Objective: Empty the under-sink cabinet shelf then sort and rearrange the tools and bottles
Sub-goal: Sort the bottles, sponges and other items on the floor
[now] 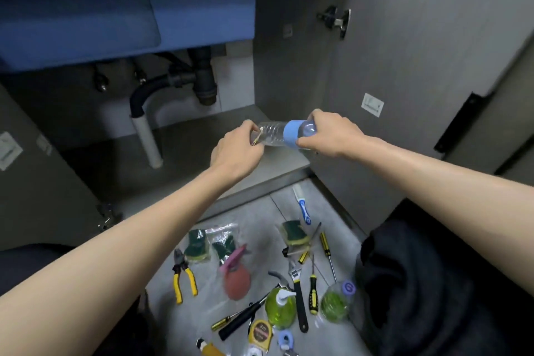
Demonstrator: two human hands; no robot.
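Observation:
A clear plastic bottle with a blue label band (281,133) lies sideways in the air above the bare grey cabinet shelf (185,159). My right hand (329,134) grips its right end. My left hand (237,150) holds its left end with the fingers curled round it. On the floor tiles below lie yellow-handled pliers (183,277), several screwdrivers (313,292), an adjustable wrench (297,295), a tape measure (260,332), sponges in plastic bags (199,244), a red scrubber (237,283) and two green bottles (280,306) (336,302).
The blue sink basin (115,23) and dark drain pipes (202,78) hang over the shelf at the back left. A white pipe (147,141) rises from the shelf. The right cabinet door (419,66) stands open. My dark-clothed knee (419,283) is beside the tools.

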